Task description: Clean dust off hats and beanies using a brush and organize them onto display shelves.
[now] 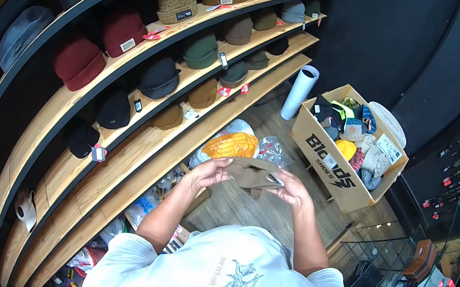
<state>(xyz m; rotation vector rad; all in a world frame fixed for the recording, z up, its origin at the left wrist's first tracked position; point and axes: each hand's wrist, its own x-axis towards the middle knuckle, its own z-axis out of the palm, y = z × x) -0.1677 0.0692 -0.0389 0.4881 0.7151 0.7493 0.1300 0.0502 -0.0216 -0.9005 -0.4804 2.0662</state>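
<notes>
A brown ribbed knit beanie (252, 172) is stretched between my two hands, above the wooden floor. My left hand (212, 172) pinches one end of its edge between thumb and fingers. At the other end, my right hand (293, 188) grips the knit, and a pale tag or label (277, 179) shows beside its fingers. A small fold of the same brown knit hangs beneath the middle of the beanie. Past it on the floor lies an orange plastic bag (232, 145) among white and clear plastic.
Curved wooden shelves (167, 137) on the left carry several beanies with tags. A cardboard box (327, 160) full of caps and hats stands ahead on the right, beside a white paper roll (300, 92). At lower right is a glass display case (375, 254) holding wallets.
</notes>
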